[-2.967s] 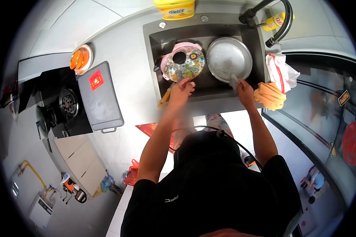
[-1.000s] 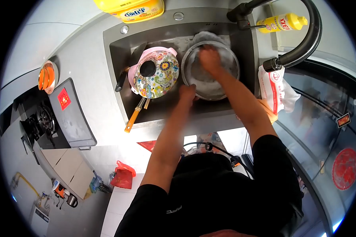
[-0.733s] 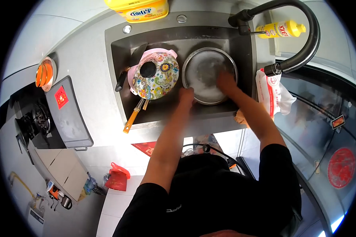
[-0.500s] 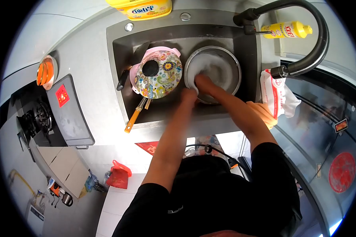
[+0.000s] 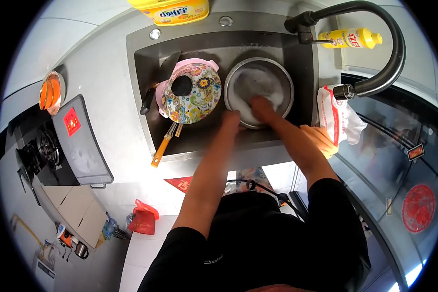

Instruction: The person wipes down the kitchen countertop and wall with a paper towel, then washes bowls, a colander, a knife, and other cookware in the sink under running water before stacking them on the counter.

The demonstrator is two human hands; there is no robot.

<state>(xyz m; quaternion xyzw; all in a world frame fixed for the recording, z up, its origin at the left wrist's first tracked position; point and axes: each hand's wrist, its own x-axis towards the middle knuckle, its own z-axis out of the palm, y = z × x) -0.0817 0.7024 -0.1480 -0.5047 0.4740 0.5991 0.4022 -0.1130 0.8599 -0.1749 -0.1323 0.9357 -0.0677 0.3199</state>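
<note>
A round metal basin point(image 5: 290, 93) with foamy water stands in the right part of the sink. My left hand point(image 5: 232, 118) is at its lower-left rim, closed on the edge, though the fingers are mostly hidden. Inside the basin is my right hand point(image 5: 262, 108), low over the suds point(image 5: 258, 85). Its fingers point down and away from me, so whatever they hold, if anything, is out of sight.
Left of the basin, a pink pot point(image 5: 179, 64) with a flowered lid point(image 5: 199, 100) sits in the sink point(image 5: 297, 58). Beside it are a dark-handled knife point(image 5: 148, 101) and an orange-handled utensil point(image 5: 161, 150). The black faucet point(image 5: 399, 48) arches over the right side.
My right hand has shifted from the basin's left side toward its middle, and the foam has swirled. My left hand stays by the rim. The whole view has shifted slightly.
</note>
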